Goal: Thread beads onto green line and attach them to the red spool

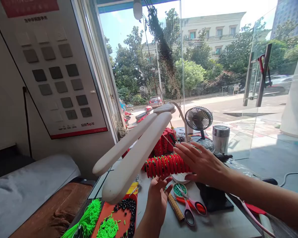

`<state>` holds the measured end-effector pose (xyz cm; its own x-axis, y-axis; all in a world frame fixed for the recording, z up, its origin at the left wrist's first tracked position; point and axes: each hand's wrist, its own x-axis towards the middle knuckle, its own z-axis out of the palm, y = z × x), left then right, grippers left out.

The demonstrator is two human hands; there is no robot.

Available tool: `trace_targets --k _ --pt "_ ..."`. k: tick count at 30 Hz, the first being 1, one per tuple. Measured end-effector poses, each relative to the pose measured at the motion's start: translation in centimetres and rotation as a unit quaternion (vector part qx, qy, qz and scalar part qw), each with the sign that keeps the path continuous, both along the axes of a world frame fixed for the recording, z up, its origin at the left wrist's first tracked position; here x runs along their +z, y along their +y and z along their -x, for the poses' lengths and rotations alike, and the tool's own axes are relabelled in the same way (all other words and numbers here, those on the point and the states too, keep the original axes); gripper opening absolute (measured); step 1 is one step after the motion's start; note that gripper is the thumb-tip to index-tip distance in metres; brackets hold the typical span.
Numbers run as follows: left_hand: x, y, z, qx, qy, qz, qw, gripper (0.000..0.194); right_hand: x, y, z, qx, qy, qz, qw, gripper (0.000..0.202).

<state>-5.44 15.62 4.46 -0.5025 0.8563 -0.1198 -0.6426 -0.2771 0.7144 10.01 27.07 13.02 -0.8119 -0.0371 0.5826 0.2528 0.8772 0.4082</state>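
A long row of red ring-shaped pieces point(164, 166), dotted with small green and black bits, lies crosswise above the table. My right hand point(202, 162) is round its right end, long fingers over the top and thumb below; that end is hidden. My left hand point(157, 195) is just under the row, palm up, fingers bent and apart; I cannot tell whether the fingertips touch it. Near my left hand are a round dish of green beads point(180, 189), pink-handled scissors point(188, 205), an orange-handled tool point(201, 207) and a brown ridged stick point(175, 208).
A white two-armed lamp point(139, 155) hangs across the left of the workspace. An orange tray point(99, 223) holds black pieces and green tubes, beside a bright green bundle point(88, 215). More red pieces point(164, 142), a fan point(199, 119), a metal canister point(221, 138) and a black pouch point(215, 198) stand around.
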Motion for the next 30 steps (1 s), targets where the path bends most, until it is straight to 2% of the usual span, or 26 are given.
trace_targets --k 8,14,16,24,30 --pt "0.4 0.2 -0.5 -0.004 -0.005 -0.006 1.0 0.02 2.4 -1.1 2.5 0.001 -0.033 0.075 0.997 0.082" --pt "1.2 0.6 -1.1 0.002 -0.013 -0.014 1.0 0.014 4.2 -0.9 3.9 0.004 -0.091 0.087 0.992 0.037" --pt "1.4 0.7 -1.3 0.007 -0.014 -0.021 1.0 0.014 4.7 -0.6 4.2 0.013 -0.112 0.083 0.99 0.029" --pt "1.4 0.9 -1.5 0.015 -0.018 -0.014 1.0 0.022 5.5 -0.1 5.0 0.039 -0.148 0.066 0.986 0.028" --pt "1.0 0.6 -0.6 0.049 0.009 -0.002 0.999 0.022 5.7 0.4 5.4 0.02 -0.145 0.072 0.987 0.031"
